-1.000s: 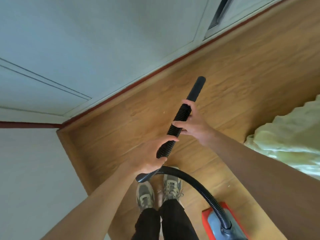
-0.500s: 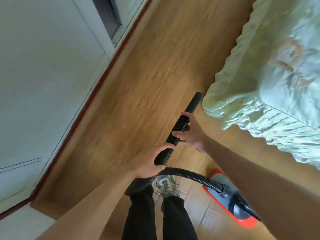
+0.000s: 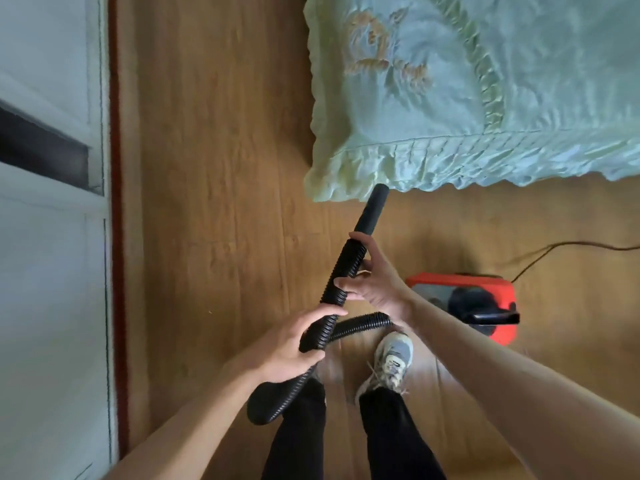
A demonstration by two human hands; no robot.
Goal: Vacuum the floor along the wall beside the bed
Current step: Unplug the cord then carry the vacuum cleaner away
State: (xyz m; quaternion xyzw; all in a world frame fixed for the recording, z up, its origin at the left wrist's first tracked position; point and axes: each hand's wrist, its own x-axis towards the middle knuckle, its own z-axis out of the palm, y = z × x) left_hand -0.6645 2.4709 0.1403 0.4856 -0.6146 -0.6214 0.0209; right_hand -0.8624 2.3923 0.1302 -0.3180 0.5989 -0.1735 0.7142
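Ribbed vacuum hose [image 3: 343, 271] gripped by left hand [image 3: 294, 348] low, right hand [image 3: 374, 282] higher; nozzle [image 3: 372, 209] pointed at bedspread [image 3: 450, 98] corner; red vacuum [image 3: 464, 306] on floor [image 3: 214, 168] behind right hand

Grey laced sneaker [image 3: 393, 362], black trouser legs [image 3: 393, 441] at bottom edge, dark recess [image 3: 41, 150] at far left.

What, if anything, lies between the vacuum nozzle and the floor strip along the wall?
Nothing visible. Bare wood floor runs from the nozzle to the red skirting. The nozzle's tip is at the bedspread's frilled corner, away from the wall.
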